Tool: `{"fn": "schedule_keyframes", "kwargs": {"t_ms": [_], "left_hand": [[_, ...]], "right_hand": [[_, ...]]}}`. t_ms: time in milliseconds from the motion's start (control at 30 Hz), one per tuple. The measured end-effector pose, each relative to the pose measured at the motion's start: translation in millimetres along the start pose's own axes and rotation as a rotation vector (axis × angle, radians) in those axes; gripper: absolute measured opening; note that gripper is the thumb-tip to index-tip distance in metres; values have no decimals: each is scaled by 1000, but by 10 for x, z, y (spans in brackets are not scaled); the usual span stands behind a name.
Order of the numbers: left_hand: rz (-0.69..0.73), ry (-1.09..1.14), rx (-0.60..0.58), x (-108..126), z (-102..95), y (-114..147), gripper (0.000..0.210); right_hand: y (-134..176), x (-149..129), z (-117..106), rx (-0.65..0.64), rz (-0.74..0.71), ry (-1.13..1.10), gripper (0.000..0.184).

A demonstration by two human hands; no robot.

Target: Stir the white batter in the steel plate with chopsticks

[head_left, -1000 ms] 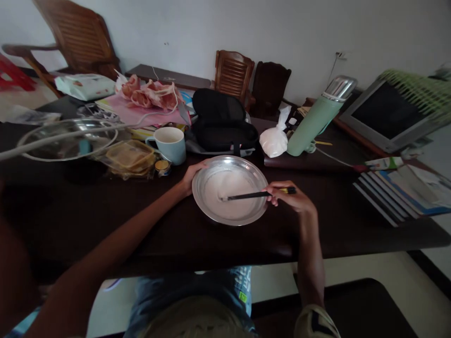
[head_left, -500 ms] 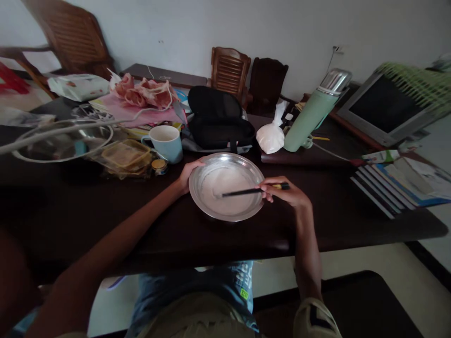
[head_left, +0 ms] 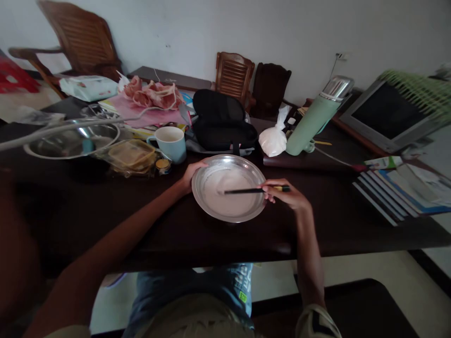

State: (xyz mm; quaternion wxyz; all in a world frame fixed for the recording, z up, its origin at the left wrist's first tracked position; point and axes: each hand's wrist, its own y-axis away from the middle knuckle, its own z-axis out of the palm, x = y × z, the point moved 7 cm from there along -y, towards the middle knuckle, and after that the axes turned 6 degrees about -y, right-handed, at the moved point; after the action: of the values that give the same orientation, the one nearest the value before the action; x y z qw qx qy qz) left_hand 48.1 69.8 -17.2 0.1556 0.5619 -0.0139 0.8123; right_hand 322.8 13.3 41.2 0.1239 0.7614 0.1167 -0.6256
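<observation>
I have the left hand [head_left: 190, 175] closed on the left edge of the metal bowl [head_left: 246, 166]; how its fingers sit beneath the rim is hidden from me. The right hand [head_left: 288, 193] pinches a dark stick [head_left: 243, 191], fingers gathered narrowly around it. It looks like chopsticks, though whether one or two pressed together I cannot tell. The bowl is between the hands, toward the near side of the worktop [head_left: 169, 234], and the stick slants low across it, its blurred tip at the pale mixture [head_left: 230, 205] left of the middle.

I judge this to be stirring. To do it well I would brace the bowl with the left hand, firmly but without tipping it, since it is wide and probably light enough to slide. I would raise the stick steeper so the tip can scrape the bottom, then sweep around the wall, where lumps tend to hide. Slow, even circles suit this shallow shape; a hasty stroke could slop mixture over the rim. I would also mind the mug [head_left: 175, 146] just beyond the left hand and the tied bag of white powder [head_left: 273, 142] behind the bowl's right side.
</observation>
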Motion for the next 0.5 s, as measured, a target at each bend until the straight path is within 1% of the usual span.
{"fn": "schedule_keyframes", "kwargs": {"t_ms": [33,67,133,200,233,267,333,367,400,433,500], "left_hand": [[3,1,0,4,4,2,50],[4,1,0,7,6,3,49],[-4,-13,-4,1,8,-1,50],[1,-28,-10,1,4,-10,51],[3,-30,-16,0,4,-16,52],[7,-23,-12,3,-1,-21,52],[4,-6,-5,0,-10,-28,51],[-2,-3,-3,-2,-11,-29,51],[-7,-6,-3,-4,-9,-28,50],[-9,-13,-4,-3,-6,-25,50],[-5,-29,4,9,-5,-13,51]], "right_hand": [[8,6,-11,9,14,7,35],[17,0,-47,53,16,11,35],[42,-44,-150,189,-22,11,36],[46,-62,-101,111,-28,18,37],[46,-54,-40,18,-12,25,36],[50,-33,-3,-44,19,43,35],[51,-37,-81,46,11,49,33],[54,-50,-138,123,-12,41,32],[57,-64,-170,166,-38,28,31],[56,-68,-162,154,-48,20,30],[53,-45,-74,24,-23,27,30]]}}
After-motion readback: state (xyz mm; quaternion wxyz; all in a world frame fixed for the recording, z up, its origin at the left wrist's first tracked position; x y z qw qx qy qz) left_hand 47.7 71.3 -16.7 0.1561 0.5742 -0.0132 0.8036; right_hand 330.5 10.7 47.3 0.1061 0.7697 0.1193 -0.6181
